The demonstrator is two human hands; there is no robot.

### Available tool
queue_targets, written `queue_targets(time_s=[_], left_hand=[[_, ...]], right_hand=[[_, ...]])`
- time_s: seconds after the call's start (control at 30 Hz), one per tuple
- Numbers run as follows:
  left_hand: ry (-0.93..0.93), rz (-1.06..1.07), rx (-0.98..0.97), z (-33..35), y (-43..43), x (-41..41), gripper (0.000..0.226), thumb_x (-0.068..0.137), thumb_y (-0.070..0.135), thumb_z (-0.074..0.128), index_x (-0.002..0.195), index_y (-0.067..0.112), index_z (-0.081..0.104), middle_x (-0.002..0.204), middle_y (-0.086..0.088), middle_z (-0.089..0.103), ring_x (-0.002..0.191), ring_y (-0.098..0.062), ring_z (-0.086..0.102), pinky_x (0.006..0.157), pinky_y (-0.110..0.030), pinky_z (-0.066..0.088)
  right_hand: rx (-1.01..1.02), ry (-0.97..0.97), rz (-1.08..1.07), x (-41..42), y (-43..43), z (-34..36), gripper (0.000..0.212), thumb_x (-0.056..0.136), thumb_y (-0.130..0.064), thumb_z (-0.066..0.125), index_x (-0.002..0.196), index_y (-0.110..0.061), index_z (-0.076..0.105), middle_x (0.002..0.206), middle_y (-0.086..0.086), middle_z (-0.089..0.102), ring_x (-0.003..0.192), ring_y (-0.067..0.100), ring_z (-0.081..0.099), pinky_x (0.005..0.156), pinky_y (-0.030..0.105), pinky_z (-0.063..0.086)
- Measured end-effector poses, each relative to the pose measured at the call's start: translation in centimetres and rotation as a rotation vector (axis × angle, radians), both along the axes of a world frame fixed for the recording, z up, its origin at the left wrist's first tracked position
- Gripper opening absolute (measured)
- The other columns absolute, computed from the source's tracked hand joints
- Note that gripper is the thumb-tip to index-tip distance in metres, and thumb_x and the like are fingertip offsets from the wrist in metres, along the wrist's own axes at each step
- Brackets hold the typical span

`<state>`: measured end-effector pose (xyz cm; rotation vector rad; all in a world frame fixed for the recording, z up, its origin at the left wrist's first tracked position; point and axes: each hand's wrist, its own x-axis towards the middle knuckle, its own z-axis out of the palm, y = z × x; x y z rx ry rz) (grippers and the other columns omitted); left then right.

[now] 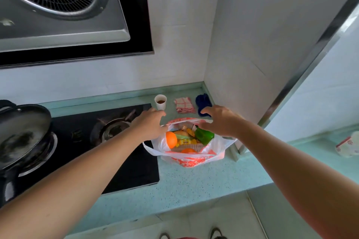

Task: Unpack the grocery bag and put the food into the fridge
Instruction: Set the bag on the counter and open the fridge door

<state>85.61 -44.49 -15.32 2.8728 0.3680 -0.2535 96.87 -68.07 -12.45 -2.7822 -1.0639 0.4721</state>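
A white grocery bag [194,159] with red print stands open on the pale green counter [194,180], just right of the stove. Inside it I see an orange [171,139], a green pepper [204,136], a yellow packet [183,142] and a second orange [188,150] lower down. My left hand [149,122] grips the bag's left rim with curled fingers. At the right rim, by the pepper, my right hand [221,120] holds the bag too. Both hands spread its mouth apart. No fridge is in view.
A black gas stove [116,141] with a dark wok [21,132] lies to the left, under a range hood [58,6]. Behind the bag are a paper cup [160,102], a folded pink cloth [184,105] and a blue cloth [203,103]. A white tub [347,146] sits far right.
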Motion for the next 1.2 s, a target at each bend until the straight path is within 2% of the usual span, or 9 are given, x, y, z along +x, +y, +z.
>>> queue_targets(time_s=[0.07,0.2,0.27,0.33,0.4,0.43,0.57,0.9,1.2], left_hand=[[0.011,0.037,-0.028,-0.2,-0.5,-1.3,0.055,0.091,0.048,0.055,0.142,0.028,0.047,0.143,-0.004,0.048,0.122,-0.024,0.053,0.104,-0.045,0.044],[0.004,0.137,-0.054,-0.6,-2.2,-5.2,0.043,0.090,0.042,0.056,0.131,0.028,0.056,0.126,-0.004,0.057,0.101,-0.022,0.060,0.085,-0.042,0.055],[-0.020,0.219,-0.057,-1.0,-3.5,-7.5,0.043,0.091,0.041,0.058,0.131,0.025,0.057,0.122,-0.004,0.059,0.099,-0.021,0.061,0.084,-0.041,0.056],[-0.029,0.316,-0.070,-1.6,-5.1,-10.2,0.043,0.091,0.041,0.059,0.130,0.023,0.057,0.122,-0.005,0.060,0.097,-0.022,0.062,0.082,-0.042,0.056],[-0.014,0.444,-0.111,-2.6,-7.1,-13.2,0.047,0.091,0.043,0.058,0.133,0.023,0.056,0.130,-0.004,0.055,0.107,-0.024,0.060,0.086,-0.044,0.055],[0.004,0.514,-0.130,-3.1,-8.2,-14.8,0.051,0.091,0.043,0.058,0.138,0.024,0.053,0.134,-0.003,0.051,0.113,-0.025,0.057,0.088,-0.046,0.054],[0.065,0.719,-0.148,-4.9,-12.4,-21.7,0.054,0.092,0.044,0.055,0.143,0.027,0.048,0.135,-0.005,0.049,0.120,-0.027,0.053,0.094,-0.046,0.051],[0.092,1.253,-0.197,-5.9,-22.3,-43.4,0.055,0.093,0.048,0.054,0.144,0.029,0.046,0.141,-0.004,0.047,0.128,-0.028,0.048,0.100,-0.045,0.047],[0.056,1.756,-0.211,-5.1,-35.9,-64.1,0.054,0.094,0.047,0.053,0.145,0.032,0.045,0.143,0.001,0.046,0.131,-0.024,0.044,0.100,-0.043,0.047]], right_hand=[[-0.018,0.008,0.029,-0.8,0.0,-0.1,0.055,0.096,-0.059,0.051,0.138,-0.024,0.048,0.112,0.001,0.060,0.090,0.015,0.061,0.079,0.032,0.059],[0.018,0.075,0.151,-2.2,0.7,-0.2,0.048,0.097,-0.049,0.055,0.139,-0.026,0.049,0.111,-0.004,0.062,0.087,0.012,0.062,0.072,0.026,0.057],[0.017,0.109,0.234,-3.0,0.9,-0.4,0.050,0.096,-0.049,0.056,0.142,-0.030,0.048,0.124,-0.005,0.062,0.096,0.015,0.063,0.077,0.027,0.057],[-0.014,0.069,0.338,-4.2,0.6,-1.3,0.057,0.093,-0.060,0.054,0.144,-0.036,0.046,0.138,-0.004,0.058,0.113,0.020,0.060,0.092,0.035,0.054],[-0.065,0.028,0.443,-5.9,0.3,-2.4,0.060,0.092,-0.063,0.050,0.145,-0.036,0.045,0.151,-0.001,0.047,0.134,0.026,0.047,0.108,0.043,0.043],[-0.089,0.037,0.484,-6.9,0.1,-2.9,0.059,0.093,-0.060,0.051,0.146,-0.034,0.045,0.152,0.001,0.045,0.137,0.028,0.044,0.109,0.044,0.041],[-0.140,0.089,0.652,-11.8,0.1,-4.5,0.056,0.095,-0.055,0.052,0.145,-0.030,0.044,0.140,0.004,0.054,0.127,0.027,0.053,0.101,0.042,0.046],[-0.256,0.094,1.157,-29.9,3.7,-6.5,0.058,0.094,-0.056,0.052,0.146,-0.032,0.041,0.137,-0.002,0.052,0.123,0.022,0.054,0.098,0.041,0.047],[-0.270,0.056,1.637,-54.5,1.5,-6.2,0.060,0.095,-0.056,0.052,0.146,-0.028,0.043,0.144,0.004,0.050,0.126,0.025,0.054,0.097,0.038,0.045]])
